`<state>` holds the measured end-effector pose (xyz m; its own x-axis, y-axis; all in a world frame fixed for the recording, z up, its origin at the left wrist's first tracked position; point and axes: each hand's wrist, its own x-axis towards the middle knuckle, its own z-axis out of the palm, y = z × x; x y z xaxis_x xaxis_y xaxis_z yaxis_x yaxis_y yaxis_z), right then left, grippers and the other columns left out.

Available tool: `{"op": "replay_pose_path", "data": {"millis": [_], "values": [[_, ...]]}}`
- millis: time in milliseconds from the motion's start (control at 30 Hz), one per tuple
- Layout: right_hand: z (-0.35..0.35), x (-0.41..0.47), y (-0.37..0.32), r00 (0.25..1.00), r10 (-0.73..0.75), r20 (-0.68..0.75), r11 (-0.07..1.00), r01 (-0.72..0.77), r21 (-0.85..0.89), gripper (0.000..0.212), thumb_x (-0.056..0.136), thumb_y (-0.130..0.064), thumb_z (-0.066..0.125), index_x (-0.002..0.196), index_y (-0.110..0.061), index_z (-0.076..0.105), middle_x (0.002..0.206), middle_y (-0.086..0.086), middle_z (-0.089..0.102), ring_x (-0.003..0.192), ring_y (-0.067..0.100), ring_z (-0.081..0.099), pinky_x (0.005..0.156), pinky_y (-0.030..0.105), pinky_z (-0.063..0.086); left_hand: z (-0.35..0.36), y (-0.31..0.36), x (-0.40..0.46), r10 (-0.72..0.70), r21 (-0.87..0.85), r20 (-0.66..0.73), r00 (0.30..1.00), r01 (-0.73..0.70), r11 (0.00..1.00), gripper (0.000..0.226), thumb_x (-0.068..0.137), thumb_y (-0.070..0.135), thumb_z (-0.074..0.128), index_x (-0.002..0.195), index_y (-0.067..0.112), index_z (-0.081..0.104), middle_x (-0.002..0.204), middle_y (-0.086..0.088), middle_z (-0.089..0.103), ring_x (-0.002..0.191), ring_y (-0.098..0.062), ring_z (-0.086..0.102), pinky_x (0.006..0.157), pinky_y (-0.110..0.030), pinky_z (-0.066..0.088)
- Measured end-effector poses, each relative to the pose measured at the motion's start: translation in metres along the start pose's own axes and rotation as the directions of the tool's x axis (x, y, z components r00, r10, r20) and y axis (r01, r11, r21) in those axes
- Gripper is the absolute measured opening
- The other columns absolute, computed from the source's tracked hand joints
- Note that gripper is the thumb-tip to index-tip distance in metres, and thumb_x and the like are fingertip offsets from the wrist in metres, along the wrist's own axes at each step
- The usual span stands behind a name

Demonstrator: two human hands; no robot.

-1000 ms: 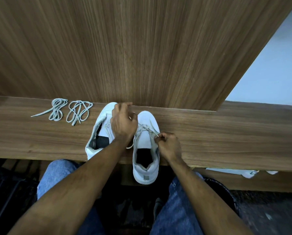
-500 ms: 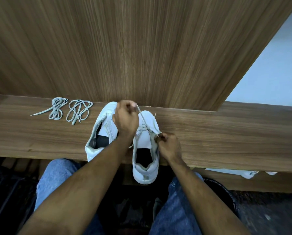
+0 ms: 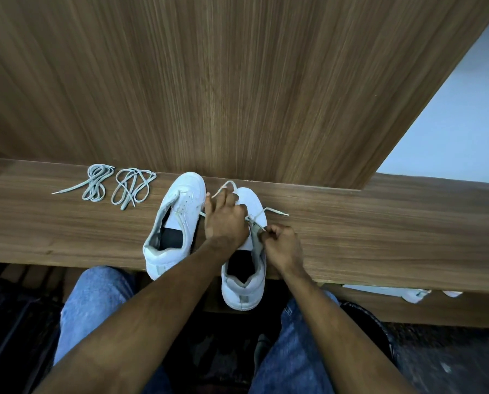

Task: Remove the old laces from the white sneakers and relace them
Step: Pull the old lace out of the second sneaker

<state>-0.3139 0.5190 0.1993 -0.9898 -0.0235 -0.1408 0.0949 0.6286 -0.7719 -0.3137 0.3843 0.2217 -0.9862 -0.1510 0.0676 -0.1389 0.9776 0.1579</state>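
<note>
Both hands [image 3: 226, 220] [image 3: 283, 245] — apparently — pinch lace [image 3: 268, 211].

Left hand [image 3: 225, 220] moved down from raised spot near toe, now low over right sneaker [image 3: 244, 251], fingers spread a bit more. Lace [image 3: 226, 186] no longer pulled tight up to left hand; now loose loop past toe. Other lace end [image 3: 276, 211] now lies out on table [image 3: 379, 231] to right. Right hand [image 3: 283, 245] shifted a little right.
</note>
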Motion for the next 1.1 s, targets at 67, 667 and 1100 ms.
{"op": "replay_pose_path", "data": {"millis": [67,667,1100], "values": [[-0.001,0.000,0.000,1.000,0.009,-0.003,1.000,-0.009,0.002,0.014,0.081,-0.032,0.059,0.070,-0.027,0.065,0.072,0.002,0.069,0.076,0.025,0.066,0.070,0.035,0.051,-0.001,0.000,0.001,0.003,0.067,-0.049,0.999,0.001,0.998,0.034,0.091,0.028,0.049,0.121,0.020,0.062,0.149,-0.003,0.032,0.143,-0.022,0.016,0.117,-0.054,0.003],[-0.005,-0.004,-0.002,1.000,-0.004,0.016,0.999,0.003,0.048,0.021,0.085,-0.026,0.061,0.065,-0.022,0.065,0.069,-0.003,0.069,0.070,0.016,0.065,0.063,0.026,0.044,-0.023,-0.008,0.007,-0.176,-0.349,-0.198,0.964,0.099,0.932,0.034,0.084,0.025,0.059,0.118,0.027,0.063,0.143,-0.004,0.037,0.141,-0.025,0.023,0.114,-0.049,0.018],[-0.004,-0.002,0.001,1.000,-0.014,0.023,1.000,0.014,0.022,0.016,0.086,-0.032,0.061,0.073,-0.027,0.069,0.079,-0.002,0.072,0.078,0.020,0.067,0.073,0.032,0.052,-0.023,-0.021,0.010,-0.491,-0.750,-0.259,0.832,0.146,0.645,0.012,0.082,0.022,0.064,0.084,0.026,0.075,0.104,0.004,0.063,0.104,-0.020,0.058,0.100,-0.041,0.040]]}}
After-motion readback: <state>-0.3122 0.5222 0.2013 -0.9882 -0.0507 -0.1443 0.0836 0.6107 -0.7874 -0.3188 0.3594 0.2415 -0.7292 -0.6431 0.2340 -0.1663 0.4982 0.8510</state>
